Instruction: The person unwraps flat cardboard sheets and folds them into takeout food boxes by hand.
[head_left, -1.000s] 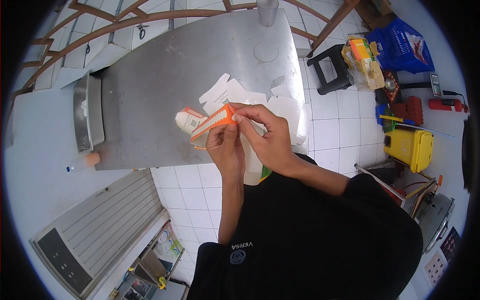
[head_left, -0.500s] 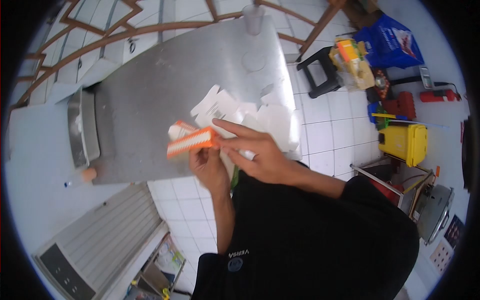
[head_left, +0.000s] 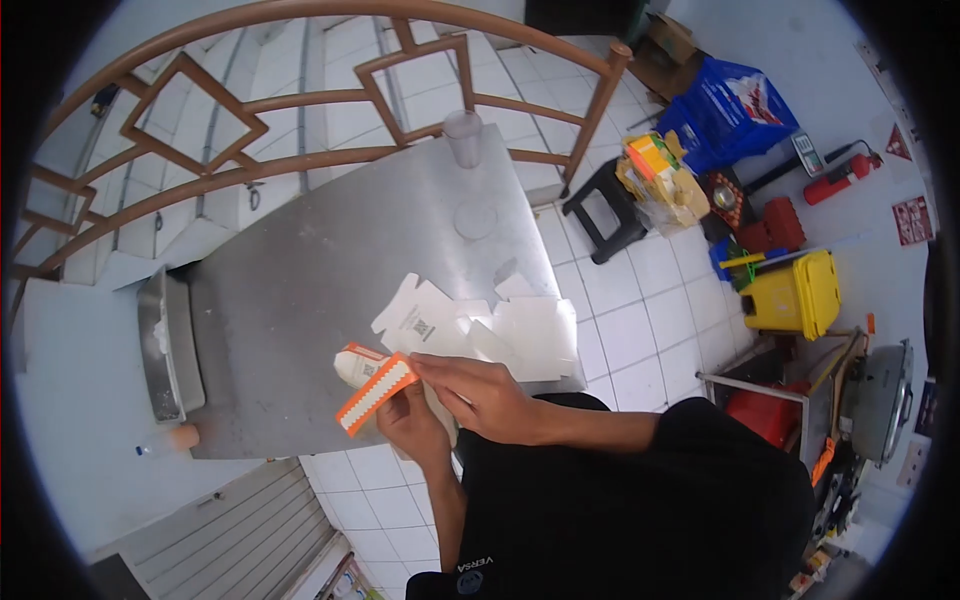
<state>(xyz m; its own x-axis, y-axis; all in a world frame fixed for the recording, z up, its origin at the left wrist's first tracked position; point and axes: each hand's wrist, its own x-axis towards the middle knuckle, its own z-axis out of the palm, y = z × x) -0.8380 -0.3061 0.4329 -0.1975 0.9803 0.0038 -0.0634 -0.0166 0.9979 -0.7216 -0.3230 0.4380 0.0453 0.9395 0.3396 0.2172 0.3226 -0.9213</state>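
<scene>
An orange and white cardboard box is held above the metal table, its orange edge slanting down to the left. My left hand grips it from below with bent fingers. My right hand presses its fingertips together at the box's right end; its thumb is partly hidden. Just beyond my hands, a flat unfolded white carton lies printed side up on the table. More white carton sheets overlap to its right, reaching the table's edge.
On the far table corner stands a clear plastic cup. A metal tray sits at the left edge, near a bottle. Beyond the table runs a brown railing. To the right are a black stool and a yellow bin.
The view has tilted upward, so table and hands appear lower. The box has turned to a steeper slant, its left end lower. My right hand's fingers have drawn closer together at its end.
</scene>
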